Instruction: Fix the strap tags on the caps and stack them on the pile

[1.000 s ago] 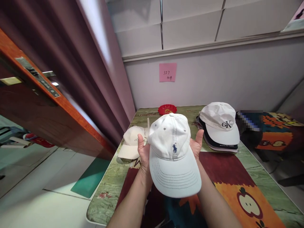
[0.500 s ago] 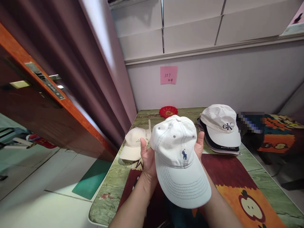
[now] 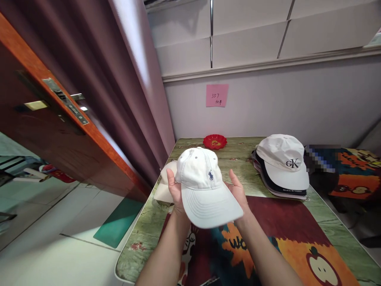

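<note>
A white baseball cap (image 3: 199,169) with a small dark blue horse-rider emblem is held above the table, its brim toward me and a little to the right. My left hand (image 3: 176,192) supports its left side, thumb up along the crown and the other fingers hidden beneath. On the opposite side my right hand (image 3: 238,191) holds it from below, thumb raised apart from the crown. Behind the left hand lies a cream cap (image 3: 164,190), partly covered by the held one. To the right sits a stack of caps topped by a white cap with dark letters (image 3: 282,157).
A red scalloped dish (image 3: 214,142) stands at the back of the wood-patterned table (image 3: 138,234). A colourful mat (image 3: 285,216) lies under my arms. A pink note (image 3: 217,95) is stuck on the wall. An orange-edged door (image 3: 98,145) stands at the left.
Both hands have carried the white cap forward, left and slightly down, toward the cream cap. It now covers more of that cap. The camera view has shifted slightly left.
</note>
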`<state>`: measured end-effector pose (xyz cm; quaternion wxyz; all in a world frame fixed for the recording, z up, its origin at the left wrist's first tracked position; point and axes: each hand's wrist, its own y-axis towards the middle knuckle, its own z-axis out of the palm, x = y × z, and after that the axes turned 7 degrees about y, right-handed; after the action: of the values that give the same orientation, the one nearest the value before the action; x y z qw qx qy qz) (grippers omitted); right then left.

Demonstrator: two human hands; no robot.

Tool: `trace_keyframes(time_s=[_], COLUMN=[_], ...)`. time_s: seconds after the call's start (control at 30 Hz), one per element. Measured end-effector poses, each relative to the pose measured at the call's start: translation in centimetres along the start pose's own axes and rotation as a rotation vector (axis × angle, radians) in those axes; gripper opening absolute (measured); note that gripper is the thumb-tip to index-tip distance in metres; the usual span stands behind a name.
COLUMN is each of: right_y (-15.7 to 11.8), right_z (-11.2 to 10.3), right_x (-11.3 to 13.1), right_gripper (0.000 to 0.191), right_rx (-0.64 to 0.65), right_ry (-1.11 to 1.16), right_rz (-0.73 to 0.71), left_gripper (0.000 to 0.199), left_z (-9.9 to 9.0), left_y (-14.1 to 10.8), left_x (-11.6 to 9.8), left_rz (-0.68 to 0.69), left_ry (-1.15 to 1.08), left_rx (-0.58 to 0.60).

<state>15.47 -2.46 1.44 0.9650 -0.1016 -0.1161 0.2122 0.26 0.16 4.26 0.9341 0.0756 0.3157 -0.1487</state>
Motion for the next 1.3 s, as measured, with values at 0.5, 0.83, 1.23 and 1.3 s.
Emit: trace_keyframes(time_s=[0.5, 0.83, 1.23, 1.3], right_y=[-6.7, -9.0, -5.1, -5.0], right_z=[0.5, 4.9, -10.2, -11.3], right_x=[-1.7, 13.0, 18.3, 18.1], right_gripper=[0.033, 0.038, 0.022, 0.019], right_rx=[-0.376, -0.102, -0.783, -0.78], right_ry=[-0.06, -0.195, 0.252, 0.251], right_rz=[-0.496, -1.227, -1.094, -1.094], left_gripper=[0.063, 0.025, 0.025, 0.026], left_z=[-4.6, -10.3, -10.4, -10.5], left_y=[-1.7, -7.8, -7.2, -7.1], left_x=[4.8, 7.3, 7.3, 7.3], left_rz=[-0.226, 0.015, 0.054, 0.055], left_ry=[0.279, 1.554, 1.538, 1.543], left_rx=[-0.052, 0.268, 0.267, 0.271])
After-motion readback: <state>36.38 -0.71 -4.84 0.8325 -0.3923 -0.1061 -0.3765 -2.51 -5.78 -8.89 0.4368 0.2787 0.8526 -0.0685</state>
